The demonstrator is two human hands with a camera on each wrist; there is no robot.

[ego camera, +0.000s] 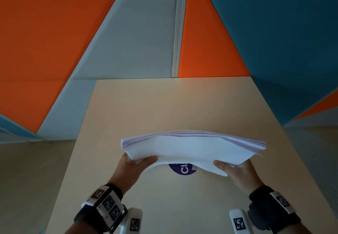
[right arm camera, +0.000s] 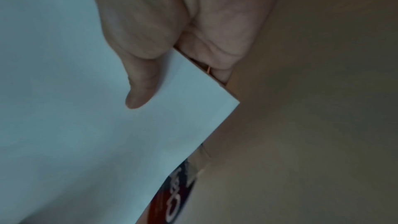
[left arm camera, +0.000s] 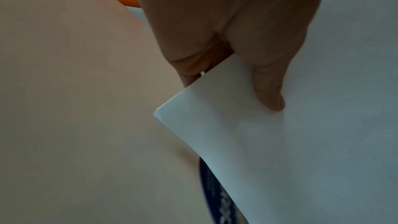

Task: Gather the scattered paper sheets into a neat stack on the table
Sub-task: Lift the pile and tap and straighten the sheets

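A thick stack of white paper sheets (ego camera: 190, 149) is held up above the beige table (ego camera: 164, 105), bowed upward in the middle with its far edge fanned. My left hand (ego camera: 135, 162) pinches the stack's near left corner, thumb on top. My right hand (ego camera: 232, 167) pinches the near right corner the same way. In the left wrist view the thumb (left arm camera: 269, 89) presses on the paper stack (left arm camera: 301, 142). In the right wrist view the thumb (right arm camera: 140, 88) lies on the sheets (right arm camera: 75, 125). The fingers under the stack are hidden.
A round dark blue sticker (ego camera: 181, 169) with white letters lies on the table under the stack, partly hidden. Orange, grey and blue wall panels (ego camera: 128, 41) rise behind the table's far edge. Floor shows on both sides of the table.
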